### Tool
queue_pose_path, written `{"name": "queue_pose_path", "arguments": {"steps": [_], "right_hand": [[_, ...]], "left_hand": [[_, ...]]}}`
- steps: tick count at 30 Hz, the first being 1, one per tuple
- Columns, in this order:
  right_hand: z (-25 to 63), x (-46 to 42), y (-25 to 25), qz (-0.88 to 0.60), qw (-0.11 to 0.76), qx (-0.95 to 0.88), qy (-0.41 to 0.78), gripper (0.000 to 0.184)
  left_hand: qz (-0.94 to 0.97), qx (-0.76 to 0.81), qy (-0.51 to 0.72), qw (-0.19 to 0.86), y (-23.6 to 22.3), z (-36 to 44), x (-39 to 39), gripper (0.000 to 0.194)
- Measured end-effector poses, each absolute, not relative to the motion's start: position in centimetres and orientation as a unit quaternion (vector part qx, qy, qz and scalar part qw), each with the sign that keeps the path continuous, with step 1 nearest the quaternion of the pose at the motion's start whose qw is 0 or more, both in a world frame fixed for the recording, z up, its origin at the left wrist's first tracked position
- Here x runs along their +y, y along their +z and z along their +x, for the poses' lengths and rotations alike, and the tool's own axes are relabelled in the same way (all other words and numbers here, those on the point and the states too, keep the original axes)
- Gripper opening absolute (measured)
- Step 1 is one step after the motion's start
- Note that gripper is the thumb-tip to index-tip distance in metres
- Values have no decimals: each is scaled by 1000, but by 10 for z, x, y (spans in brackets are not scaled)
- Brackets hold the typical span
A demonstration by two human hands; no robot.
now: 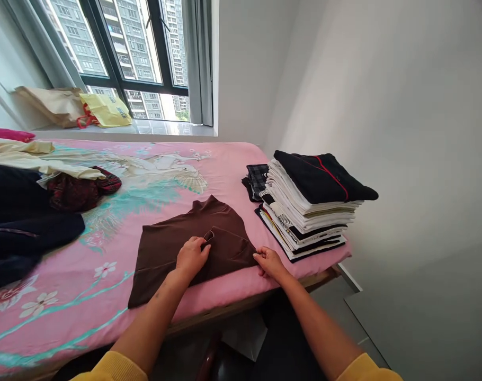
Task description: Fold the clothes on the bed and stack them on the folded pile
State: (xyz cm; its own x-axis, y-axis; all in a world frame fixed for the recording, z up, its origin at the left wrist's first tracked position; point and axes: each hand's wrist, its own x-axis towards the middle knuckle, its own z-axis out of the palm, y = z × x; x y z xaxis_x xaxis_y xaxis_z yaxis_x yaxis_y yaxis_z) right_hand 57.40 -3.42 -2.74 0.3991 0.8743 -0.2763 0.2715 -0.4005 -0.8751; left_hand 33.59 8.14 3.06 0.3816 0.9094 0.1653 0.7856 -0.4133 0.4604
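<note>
A brown garment (165,238) lies spread on the pink bed near its front edge, with part of its right side folded over toward the middle. My left hand (192,258) pinches a small edge of the fabric near the garment's centre. At the lower right corner, my right hand (269,263) grips the cloth between thumb and fingers. Which part of the garment each hand holds, such as a sleeve or hem, I cannot make out.
A tall stack of folded clothes (304,211) stands on the bed to the right, close to the wall. Loose dark and cream clothes (22,211) are heaped at the left. Paper and yellow bags (106,110) rest on the windowsill. The bed's edge (225,304) runs just before me.
</note>
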Motion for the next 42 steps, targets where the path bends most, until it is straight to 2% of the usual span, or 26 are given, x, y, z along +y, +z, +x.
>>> {"name": "queue_pose_path", "arguments": {"steps": [6, 11, 16, 19, 23, 26, 29, 32, 37, 42], "right_hand": [[572, -38, -30, -745, 394, -392, 369, 21], [570, -40, -28, -754, 385, -406, 345, 23], [569, -40, -21, -763, 373, -438, 294, 23], [572, -42, -16, -768, 376, -460, 241, 23], [578, -50, -14, -747, 377, -502, 220, 39], [582, -56, -13, -715, 351, -561, 226, 56], [584, -58, -11, -712, 340, -578, 212, 49], [584, -55, -10, -735, 336, -549, 214, 39], [581, -51, -12, -749, 325, -537, 211, 37], [579, -54, -11, -778, 318, -509, 187, 24]], "left_hand": [[775, 571, 201, 183, 7, 324, 92, 23], [769, 566, 219, 201, 6, 325, 91, 24], [772, 543, 252, 215, 6, 322, 86, 32], [769, 509, 312, 228, -1, 314, 80, 39], [774, 451, 411, 170, -6, 304, 64, 33], [856, 346, 373, 90, -2, 304, 44, 22], [920, 273, 272, 67, 0, 311, 26, 22], [921, 310, 226, 64, -6, 317, 18, 28], [919, 315, 232, 60, -16, 316, 19, 29], [916, 314, 245, 52, -17, 311, 15, 30]]}}
